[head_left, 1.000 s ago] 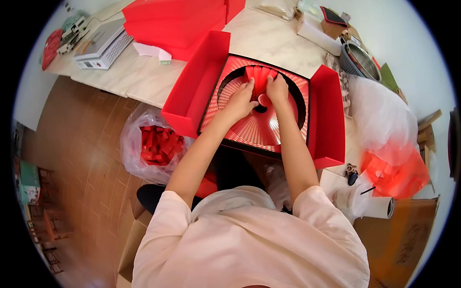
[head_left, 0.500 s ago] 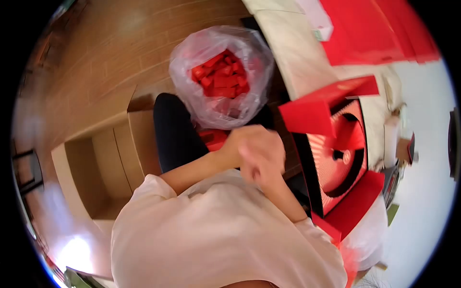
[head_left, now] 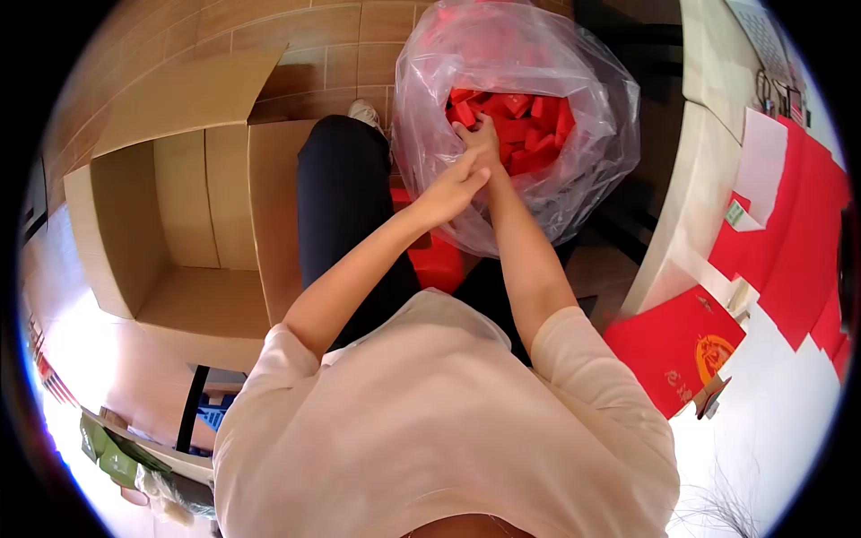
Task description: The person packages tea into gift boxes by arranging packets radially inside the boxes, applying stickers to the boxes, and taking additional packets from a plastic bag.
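A clear plastic bag stands on the floor, its mouth showing many small folded red pieces. My right hand reaches over the bag's near rim. Its visible fingers are apart, with the tips at the red pieces on the left side of the pile; no piece is clearly gripped. Against my right wrist lies my left hand, with its fingers slightly apart and no object seen in it.
An open cardboard box stands to the left of my leg. A red stool shows between my legs. At the right, a pale-covered table edge runs beside a red printed box and flat red sheets.
Both hands have moved forward from near my lap to the bag. My view has shifted, and the open red box with the round insert is out of sight; a closed red printed surface shows at the right.
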`<state>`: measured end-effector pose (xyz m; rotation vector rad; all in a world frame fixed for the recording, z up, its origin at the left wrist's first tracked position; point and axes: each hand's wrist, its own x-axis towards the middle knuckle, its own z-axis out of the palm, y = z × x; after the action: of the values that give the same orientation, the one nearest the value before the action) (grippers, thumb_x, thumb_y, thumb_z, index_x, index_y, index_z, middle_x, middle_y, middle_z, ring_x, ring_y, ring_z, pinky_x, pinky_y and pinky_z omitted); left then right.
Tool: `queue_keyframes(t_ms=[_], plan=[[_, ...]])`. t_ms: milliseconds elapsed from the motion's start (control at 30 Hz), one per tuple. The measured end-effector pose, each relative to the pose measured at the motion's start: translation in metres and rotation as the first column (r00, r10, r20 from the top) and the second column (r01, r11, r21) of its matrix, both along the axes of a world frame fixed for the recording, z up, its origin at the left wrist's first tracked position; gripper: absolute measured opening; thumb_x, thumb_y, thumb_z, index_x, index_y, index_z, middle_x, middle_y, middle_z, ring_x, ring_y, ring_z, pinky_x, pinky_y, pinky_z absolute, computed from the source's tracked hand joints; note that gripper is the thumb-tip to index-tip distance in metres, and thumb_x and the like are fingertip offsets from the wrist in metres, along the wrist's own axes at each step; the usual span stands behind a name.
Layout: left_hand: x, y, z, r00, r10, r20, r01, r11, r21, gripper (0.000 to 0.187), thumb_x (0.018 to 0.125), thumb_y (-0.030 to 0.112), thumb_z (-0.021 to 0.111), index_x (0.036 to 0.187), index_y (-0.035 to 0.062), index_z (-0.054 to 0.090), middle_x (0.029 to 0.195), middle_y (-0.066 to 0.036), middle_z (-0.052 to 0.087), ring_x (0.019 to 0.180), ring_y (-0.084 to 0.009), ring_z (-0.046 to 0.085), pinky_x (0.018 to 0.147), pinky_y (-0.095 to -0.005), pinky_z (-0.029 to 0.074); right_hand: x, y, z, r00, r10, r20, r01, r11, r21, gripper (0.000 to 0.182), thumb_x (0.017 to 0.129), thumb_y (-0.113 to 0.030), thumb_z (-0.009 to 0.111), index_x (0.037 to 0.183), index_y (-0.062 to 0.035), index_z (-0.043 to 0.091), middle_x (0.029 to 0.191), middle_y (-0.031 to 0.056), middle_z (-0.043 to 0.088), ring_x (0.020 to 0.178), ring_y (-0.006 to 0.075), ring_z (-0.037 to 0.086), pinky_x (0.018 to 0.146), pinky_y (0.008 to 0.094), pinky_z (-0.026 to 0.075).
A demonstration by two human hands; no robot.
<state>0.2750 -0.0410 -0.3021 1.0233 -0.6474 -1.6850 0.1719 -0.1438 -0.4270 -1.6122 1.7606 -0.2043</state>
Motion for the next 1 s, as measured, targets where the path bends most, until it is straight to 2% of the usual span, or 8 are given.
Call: queue_keyframes(t_ms=[67, 300, 567, 633, 700, 733, 800, 1000], plan=[[-0.015, -0.015, -0.041, 0.799, 0.138, 0.585, -0.076, 0.989, -0.13, 0.048, 0.096, 0.016, 0.045, 0.139, 0.0015, 0.03, 0.133, -0.015, 0.046, 0.116, -0.0215, 0.048, 0.099, -0.0325, 0.037, 0.01, -0.004, -0.002, 0.999, 0.036, -0.039, -0.032, 0.993, 0.11, 0.059, 0.072, -0.027, 0.074, 0.118, 0.0004, 0.051, 0.105, 0.0241, 0.062, 0.099, 0.0381, 0.06, 0.087, 0.0417, 0.047], [0.043, -0.044, -0.045, 0.889, 0.392, 0.237, -0.458, 0.749, 0.478, 0.047, 0.095, 0.014, 0.044, 0.138, 0.0006, 0.032, 0.132, -0.015, 0.045, 0.119, -0.0226, 0.045, 0.098, -0.0321, 0.036, -0.025, -0.024, 0.041, 0.981, -0.049, 0.19, 0.105, 0.95, -0.295, 0.041, 0.085, -0.024, 0.065, 0.116, 0.0018, 0.055, 0.107, 0.0181, 0.061, 0.097, 0.0296, 0.06, 0.085, 0.0358, 0.046], [0.029, -0.031, -0.014, 0.932, -0.045, 0.36, 0.045, 0.999, 0.009, 0.098, 0.076, 0.031, 0.075, 0.145, 0.001, 0.012, 0.142, -0.023, 0.03, 0.131, -0.0305, 0.034, 0.107, -0.0369, 0.03, -0.016, -0.018, 0.12, 0.936, 0.067, 0.346, -0.13, 0.978, 0.16, 0.036, 0.09, -0.031, 0.061, 0.109, -0.0006, 0.063, 0.092, 0.0069, 0.065, 0.085, 0.0129, 0.059, 0.076, 0.0274, 0.048], [0.024, -0.024, -0.019, 0.926, -0.109, 0.36, 0.072, 0.991, 0.115, 0.103, 0.073, 0.028, 0.075, 0.145, 0.0005, 0.007, 0.14, -0.024, 0.031, 0.131, -0.0321, 0.035, 0.107, -0.0387, 0.03, 0.008, -0.012, 0.135, 0.828, -0.322, 0.46, -0.08, 0.743, 0.664, 0.042, 0.092, -0.041, 0.057, 0.106, -0.0025, 0.066, 0.091, 0.0074, 0.066, 0.081, 0.0174, 0.062, 0.073, 0.0272, 0.049], [0.026, -0.023, -0.034, 0.947, 0.043, 0.318, -0.145, 0.941, 0.304, 0.101, 0.073, 0.022, 0.071, 0.144, -0.0007, 0.003, 0.138, -0.024, 0.032, 0.128, -0.0323, 0.037, 0.106, -0.0384, 0.031, 0.014, -0.01, 0.103, 0.839, -0.363, 0.405, 0.065, 0.806, 0.588, 0.04, 0.089, -0.039, 0.061, 0.102, -0.0025, 0.066, 0.09, 0.0125, 0.067, 0.079, 0.0253, 0.065, 0.073, 0.0344, 0.051], [0.019, -0.019, -0.069, 0.734, 0.049, 0.677, -0.274, 0.934, 0.229, 0.097, 0.072, 0.017, 0.069, 0.143, -0.0014, 0.004, 0.132, -0.021, 0.037, 0.119, -0.0291, 0.045, 0.101, -0.0365, 0.036, 0.009, -0.006, 0.068, 0.837, -0.365, 0.408, 0.063, 0.804, 0.591, 0.04, 0.089, -0.039, 0.061, 0.102, -0.0025, 0.066, 0.09, 0.0125, 0.067, 0.079, 0.0253, 0.065, 0.073, 0.0344, 0.051], [0.033, -0.023, -0.056, 0.86, 0.098, 0.501, -0.329, 0.857, 0.397, 0.1, 0.071, 0.018, 0.07, 0.143, -0.001, 0.004, 0.132, -0.023, 0.038, 0.12, -0.0295, 0.044, 0.101, -0.0364, 0.036, 0.005, 0.006, 0.017, 0.946, 0.309, -0.095, -0.323, 0.923, -0.212, 0.032, 0.084, -0.033, 0.064, 0.098, -0.0034, 0.066, 0.09, 0.0165, 0.068, 0.081, 0.0324, 0.065, 0.075, 0.041, 0.052], [0.047, -0.023, -0.085, 0.929, 0.327, 0.175, -0.358, 0.665, 0.655, 0.095, 0.071, 0.022, 0.074, 0.141, 0.0027, 0.012, 0.125, -0.02, 0.045, 0.112, -0.0272, 0.05, 0.095, -0.0353, 0.04, 0.0, 0.017, 0.023, 0.984, 0.165, -0.061, -0.171, 0.98, -0.105, 0.019, 0.086, -0.019, 0.059, 0.095, -0.0039, 0.065, 0.09, 0.0165, 0.067, 0.085, 0.0355, 0.064, 0.076, 0.0439, 0.05]])
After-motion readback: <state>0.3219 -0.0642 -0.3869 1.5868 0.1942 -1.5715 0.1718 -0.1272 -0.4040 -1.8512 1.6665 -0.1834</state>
